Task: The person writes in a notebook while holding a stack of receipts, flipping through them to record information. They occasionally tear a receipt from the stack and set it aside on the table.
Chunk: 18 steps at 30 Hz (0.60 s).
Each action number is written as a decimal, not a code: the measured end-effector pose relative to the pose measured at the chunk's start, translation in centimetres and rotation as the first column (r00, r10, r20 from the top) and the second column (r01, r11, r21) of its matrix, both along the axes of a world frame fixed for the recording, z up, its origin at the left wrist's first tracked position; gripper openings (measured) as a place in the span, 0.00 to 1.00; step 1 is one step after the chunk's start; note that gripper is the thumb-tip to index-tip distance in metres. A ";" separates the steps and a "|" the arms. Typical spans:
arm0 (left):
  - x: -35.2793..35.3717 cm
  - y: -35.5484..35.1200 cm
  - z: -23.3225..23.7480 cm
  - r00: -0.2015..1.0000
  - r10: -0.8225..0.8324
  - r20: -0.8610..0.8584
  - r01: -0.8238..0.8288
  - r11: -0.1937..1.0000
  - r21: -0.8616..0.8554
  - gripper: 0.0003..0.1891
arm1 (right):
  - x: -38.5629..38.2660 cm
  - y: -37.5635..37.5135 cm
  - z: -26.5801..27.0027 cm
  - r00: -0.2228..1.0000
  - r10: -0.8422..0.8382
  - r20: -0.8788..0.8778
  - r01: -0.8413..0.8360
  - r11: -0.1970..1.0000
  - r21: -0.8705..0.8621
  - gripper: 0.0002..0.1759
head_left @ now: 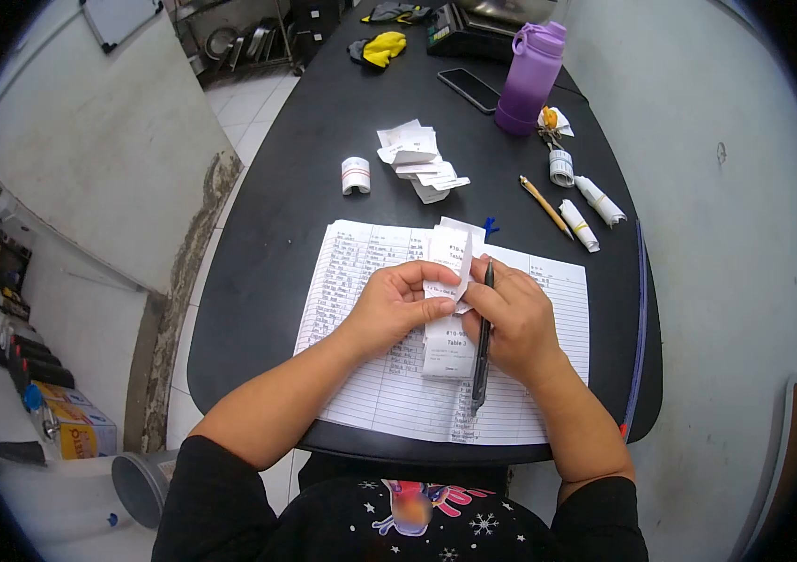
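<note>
Over an open ruled notebook point(370, 393) with handwritten columns, my left hand point(396, 302) pinches a small stack of printed paper receipts point(447, 245) between thumb and fingers. My right hand point(515, 318) steadies the right edge of the same stack. A black pen point(482, 361) is tucked in the right hand, its length pointing down toward the notebook. Below the fingers a receipt marked "Table 2" point(448, 351) lies on the page. Beyond the notebook sits a loose pile of folded receipts point(422, 161), with a curled paper roll point(355, 175) to its left.
On the black table point(258, 272) at right are a brown pen point(545, 206), rolled paper bundles point(579, 226), a purple bottle point(529, 80) and a phone point(469, 90). Yellow-grey gloves point(379, 50) and a scale point(469, 33) lie at the far end. A wall borders the right side.
</note>
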<state>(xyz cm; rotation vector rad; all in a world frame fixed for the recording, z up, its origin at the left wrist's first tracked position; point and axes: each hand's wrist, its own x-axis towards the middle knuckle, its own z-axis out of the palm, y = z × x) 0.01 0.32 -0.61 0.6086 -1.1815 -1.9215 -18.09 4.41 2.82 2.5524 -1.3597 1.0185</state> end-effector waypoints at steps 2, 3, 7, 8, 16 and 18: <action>0.1 0.0 0.0 1.000 -0.012 -0.006 0.012 1.000 0.007 0.14 | 0.0 0.0 0.0 1.000 0.004 0.001 -0.004 1.000 -0.004 0.12; 0.1 0.0 0.0 1.000 -0.018 -0.010 0.018 1.000 0.011 0.13 | 0.0 0.0 0.0 1.000 0.007 0.002 -0.007 1.000 -0.006 0.12; 0.2 0.0 0.2 0.999 -0.023 0.029 0.023 1.000 -0.008 0.09 | 0.2 0.1 0.3 1.000 0.011 -0.001 -0.011 1.000 -0.005 0.12; 0.2 0.0 0.1 0.998 -0.029 0.048 0.029 1.000 -0.008 0.08 | 0.2 0.1 0.3 1.000 0.014 0.002 -0.014 1.000 -0.005 0.12; 0.1 0.0 -0.7 0.999 -0.042 0.019 0.041 0.999 0.021 0.04 | 0.0 0.1 0.2 0.999 -0.002 -0.053 0.000 0.999 -0.037 0.11; 0.1 -0.2 -1.4 1.000 -0.028 -0.012 0.028 0.998 0.058 0.04 | 0.2 0.2 0.6 0.995 -0.041 -0.096 0.032 0.995 -0.090 0.10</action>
